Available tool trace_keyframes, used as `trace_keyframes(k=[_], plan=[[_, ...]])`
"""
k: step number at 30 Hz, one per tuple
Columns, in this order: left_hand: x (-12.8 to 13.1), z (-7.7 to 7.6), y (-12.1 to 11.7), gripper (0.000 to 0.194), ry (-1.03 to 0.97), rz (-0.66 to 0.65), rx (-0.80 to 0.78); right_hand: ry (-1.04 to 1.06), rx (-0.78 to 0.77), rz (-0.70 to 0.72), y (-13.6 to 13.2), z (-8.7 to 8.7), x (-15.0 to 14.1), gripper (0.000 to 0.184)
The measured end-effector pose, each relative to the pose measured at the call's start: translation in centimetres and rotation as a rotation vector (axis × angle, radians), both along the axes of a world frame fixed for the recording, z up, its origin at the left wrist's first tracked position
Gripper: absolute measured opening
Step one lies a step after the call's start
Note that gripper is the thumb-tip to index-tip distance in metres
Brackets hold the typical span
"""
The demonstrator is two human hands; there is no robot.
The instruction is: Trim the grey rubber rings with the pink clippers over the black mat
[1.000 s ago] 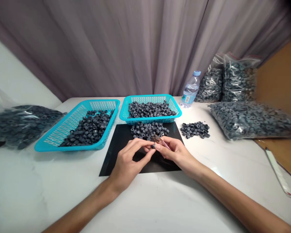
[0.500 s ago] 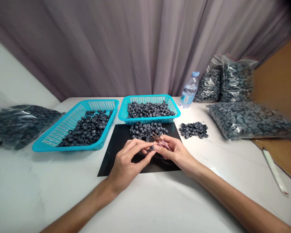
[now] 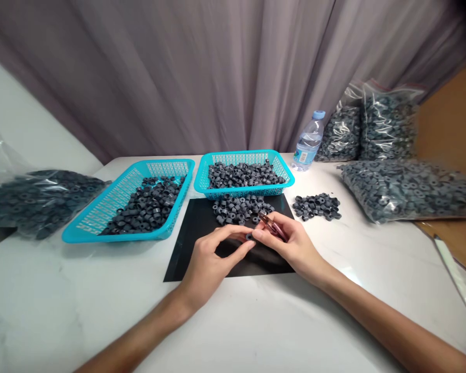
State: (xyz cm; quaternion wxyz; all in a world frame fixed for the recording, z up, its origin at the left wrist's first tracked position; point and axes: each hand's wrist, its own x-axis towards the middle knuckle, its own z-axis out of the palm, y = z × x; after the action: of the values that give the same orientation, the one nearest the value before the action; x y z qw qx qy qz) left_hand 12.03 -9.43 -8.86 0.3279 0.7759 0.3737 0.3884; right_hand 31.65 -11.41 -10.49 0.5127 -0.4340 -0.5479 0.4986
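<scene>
My left hand (image 3: 213,259) pinches a small dark grey ring (image 3: 249,237) between thumb and fingertips, above the black mat (image 3: 194,248). Close against it, my right hand (image 3: 291,241) has its thumb and fingertips at the ring's right side. A small pinkish metal clipper (image 3: 272,226) lies in the right hand's curled fingers, its tip pointing up and left, away from the ring. Its exact kind is hard to make out. Just beyond the hands, a heap of grey rings (image 3: 236,209) covers the mat's far part.
A blue basket of rings (image 3: 283,181) stands behind the heap, another blue basket (image 3: 77,235) to the left. Loose rings (image 3: 316,206) lie right of the mat. Bags of rings (image 3: 407,189) (image 3: 42,199), a water bottle (image 3: 308,142) and a white-handled knife (image 3: 456,274) surround the work area.
The whole view has shifted, so things sit slightly further right. The clipper has turned a little in my right hand, and my left fingers still pinch the ring.
</scene>
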Motion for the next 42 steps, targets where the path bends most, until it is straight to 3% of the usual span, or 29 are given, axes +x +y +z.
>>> trace_keyframes(k=[6, 9, 17, 20, 27, 42], plan=[[0.2, 0.4, 0.0, 0.020, -0.124, -0.047, -0.260, -0.027, 0.020, 0.013, 0.1, 0.0, 0.0, 0.031], [0.2, 0.6, 0.1, 0.022, -0.201, -0.043, -0.381, -0.150, 0.099, -0.045, -0.1, 0.1, 0.1, 0.028], [0.1, 1.0, 0.6, 0.023, -0.425, -0.013, -0.608, -0.673, 0.656, -0.303, -0.7, 0.2, 0.6, 0.028], [0.0, 1.1, 0.7, 0.023, -0.476, -0.005, -0.650, -0.772, 0.738, -0.361, -0.6, 0.0, 0.9, 0.030], [-0.1, 1.1, 0.7, 0.024, -0.541, 0.013, -0.681, -0.909, 0.870, -0.345, -0.6, -0.4, 1.2, 0.036], [-0.1, 1.0, 0.7, 0.021, -0.563, 0.041, -0.700, -0.940, 0.948, -0.341, -0.5, -0.6, 1.1, 0.041]])
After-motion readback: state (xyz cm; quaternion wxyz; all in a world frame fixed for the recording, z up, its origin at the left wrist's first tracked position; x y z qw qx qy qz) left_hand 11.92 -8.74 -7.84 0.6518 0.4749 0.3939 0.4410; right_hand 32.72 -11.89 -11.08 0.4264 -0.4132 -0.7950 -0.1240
